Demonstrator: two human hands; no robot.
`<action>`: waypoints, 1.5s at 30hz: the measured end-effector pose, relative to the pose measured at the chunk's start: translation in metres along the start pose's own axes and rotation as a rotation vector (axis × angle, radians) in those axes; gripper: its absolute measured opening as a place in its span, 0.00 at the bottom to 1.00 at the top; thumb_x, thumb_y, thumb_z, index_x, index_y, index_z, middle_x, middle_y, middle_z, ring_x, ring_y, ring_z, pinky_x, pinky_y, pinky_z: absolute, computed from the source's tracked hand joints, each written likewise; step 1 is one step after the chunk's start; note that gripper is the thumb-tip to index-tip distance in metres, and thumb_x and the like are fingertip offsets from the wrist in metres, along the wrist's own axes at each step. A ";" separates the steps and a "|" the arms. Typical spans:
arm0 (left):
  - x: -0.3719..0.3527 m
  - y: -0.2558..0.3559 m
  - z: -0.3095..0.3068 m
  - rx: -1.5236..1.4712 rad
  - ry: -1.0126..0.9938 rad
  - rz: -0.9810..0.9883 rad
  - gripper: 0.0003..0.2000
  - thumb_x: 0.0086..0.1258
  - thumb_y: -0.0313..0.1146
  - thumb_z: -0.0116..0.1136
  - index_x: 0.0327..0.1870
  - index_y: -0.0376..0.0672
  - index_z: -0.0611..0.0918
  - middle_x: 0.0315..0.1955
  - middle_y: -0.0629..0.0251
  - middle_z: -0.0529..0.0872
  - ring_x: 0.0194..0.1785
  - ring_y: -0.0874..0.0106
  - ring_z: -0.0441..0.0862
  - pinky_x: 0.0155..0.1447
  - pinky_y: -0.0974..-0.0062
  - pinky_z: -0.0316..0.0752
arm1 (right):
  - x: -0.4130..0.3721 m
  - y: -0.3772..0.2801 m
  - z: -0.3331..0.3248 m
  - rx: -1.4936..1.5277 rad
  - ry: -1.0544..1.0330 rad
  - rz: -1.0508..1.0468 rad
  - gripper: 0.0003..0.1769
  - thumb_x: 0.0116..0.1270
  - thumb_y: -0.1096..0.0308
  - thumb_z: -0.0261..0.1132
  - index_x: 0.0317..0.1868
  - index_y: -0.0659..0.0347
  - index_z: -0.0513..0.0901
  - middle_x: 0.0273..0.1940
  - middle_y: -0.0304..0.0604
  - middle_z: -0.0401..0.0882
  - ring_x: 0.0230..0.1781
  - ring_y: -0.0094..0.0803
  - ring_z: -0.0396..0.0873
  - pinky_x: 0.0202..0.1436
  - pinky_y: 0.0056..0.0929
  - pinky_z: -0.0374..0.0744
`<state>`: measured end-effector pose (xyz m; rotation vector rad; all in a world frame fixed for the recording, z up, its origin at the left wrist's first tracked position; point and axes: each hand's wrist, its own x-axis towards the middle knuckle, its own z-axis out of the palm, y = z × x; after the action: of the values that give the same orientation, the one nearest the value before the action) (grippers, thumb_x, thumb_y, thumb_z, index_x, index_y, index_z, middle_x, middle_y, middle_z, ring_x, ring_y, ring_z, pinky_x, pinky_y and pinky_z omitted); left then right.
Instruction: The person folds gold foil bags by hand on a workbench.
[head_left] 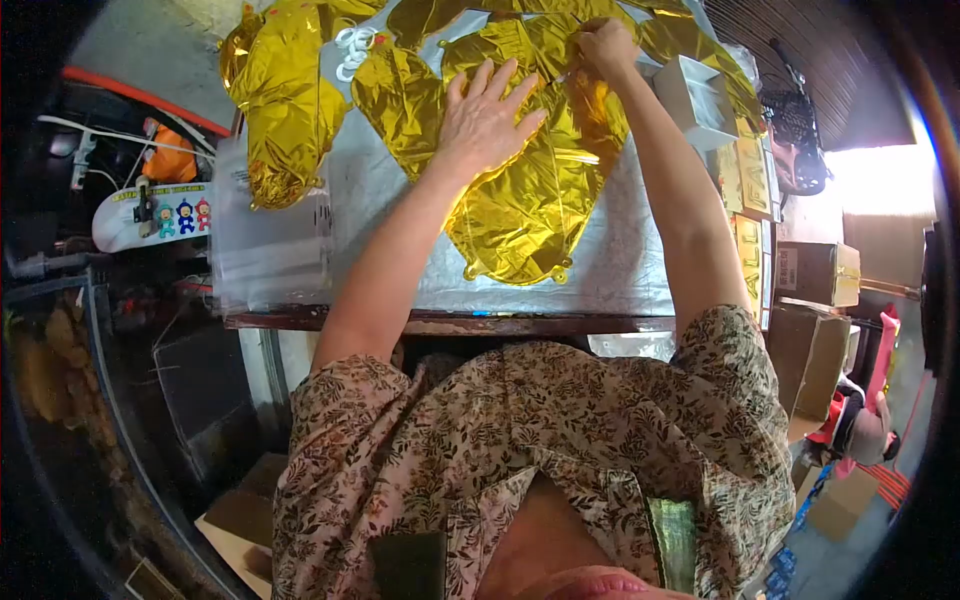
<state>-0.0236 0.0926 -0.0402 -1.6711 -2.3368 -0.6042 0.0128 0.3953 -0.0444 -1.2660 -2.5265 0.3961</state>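
Note:
A deflated gold foil balloon (530,225) lies spread over the table, its rounded end with small tabs toward me. My left hand (487,120) rests flat on the foil with its fingers spread. Farther off and to the right, my right hand (607,47) is closed in a pinch against the foil. Whatever is between its fingertips is too small or hidden to make out. More gold foil balloons (295,120) lie to the left and along the far side of the table.
White ring-shaped coils (355,52) lie beyond my left hand. A white divided box (695,100) stands right of my right forearm. The table (390,265) has a grey cover. Cardboard boxes (815,275) are stacked at right; a skateboard deck (155,217) is at left.

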 end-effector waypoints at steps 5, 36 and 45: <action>0.000 -0.001 0.003 0.004 -0.001 -0.004 0.30 0.81 0.61 0.46 0.78 0.58 0.73 0.79 0.61 0.67 0.82 0.56 0.61 0.81 0.45 0.51 | -0.014 0.006 -0.018 0.356 0.228 -0.103 0.14 0.68 0.63 0.72 0.47 0.64 0.90 0.38 0.53 0.92 0.33 0.42 0.88 0.38 0.42 0.85; 0.005 -0.006 0.004 0.011 -0.084 -0.022 0.32 0.81 0.64 0.42 0.80 0.62 0.70 0.82 0.65 0.64 0.84 0.60 0.57 0.83 0.48 0.48 | -0.112 -0.003 -0.010 0.116 0.249 -0.649 0.20 0.77 0.61 0.60 0.64 0.58 0.81 0.66 0.52 0.81 0.68 0.53 0.77 0.71 0.48 0.74; 0.007 -0.012 0.013 0.037 -0.062 -0.003 0.32 0.81 0.66 0.41 0.80 0.63 0.69 0.82 0.67 0.63 0.85 0.62 0.55 0.83 0.46 0.46 | -0.235 0.003 -0.056 -0.058 0.122 -0.680 0.26 0.79 0.65 0.59 0.72 0.66 0.71 0.71 0.64 0.72 0.75 0.56 0.68 0.76 0.54 0.68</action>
<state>-0.0366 0.1012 -0.0512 -1.6946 -2.3780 -0.5136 0.1705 0.2131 -0.0248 -0.3683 -2.6705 0.0835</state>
